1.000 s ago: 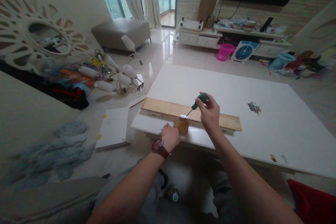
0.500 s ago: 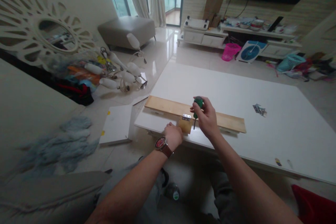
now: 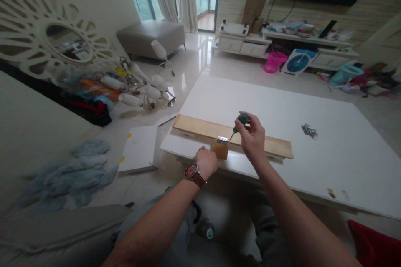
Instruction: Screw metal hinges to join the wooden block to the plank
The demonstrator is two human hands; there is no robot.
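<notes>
Pointing down-left: screwdriver (image 3: 239, 121) in R hand (image 3: 254, 138)

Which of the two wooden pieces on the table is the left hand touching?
The small wooden block, capped by the metal hinge: the left hand rests against it. The long plank lies behind it, untouched by that hand.

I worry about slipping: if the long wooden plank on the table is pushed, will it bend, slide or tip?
The plank looks straight and thin: probably stiff, fairly light. Lying flat on the glossy table, it would likely slide, not tip.
</notes>
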